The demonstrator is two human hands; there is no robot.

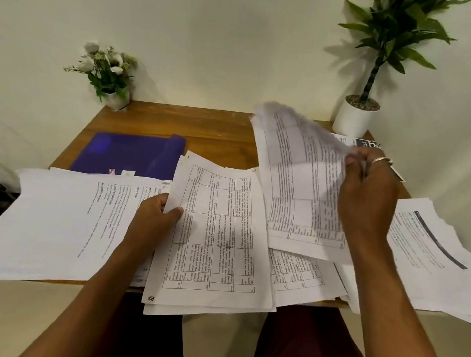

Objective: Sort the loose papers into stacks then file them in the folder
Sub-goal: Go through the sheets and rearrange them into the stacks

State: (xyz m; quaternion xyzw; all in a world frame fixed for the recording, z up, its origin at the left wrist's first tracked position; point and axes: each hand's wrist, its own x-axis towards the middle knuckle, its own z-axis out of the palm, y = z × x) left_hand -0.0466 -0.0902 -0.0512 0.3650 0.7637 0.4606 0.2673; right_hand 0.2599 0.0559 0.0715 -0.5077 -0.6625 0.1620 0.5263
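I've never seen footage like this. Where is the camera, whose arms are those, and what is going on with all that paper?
There is no machine here. A person wears a camera on the head, looking forward and down, so the two arms reaching in from the bottom are their own. The left hand grips the edge of a stack of printed tables. The right hand pinches a lifted sheet, which is blurred, above the wooden table. A pile of text pages lies at the left and loose papers at the right. A blue folder lies behind them. A small flower pot and a potted plant stand at the back.
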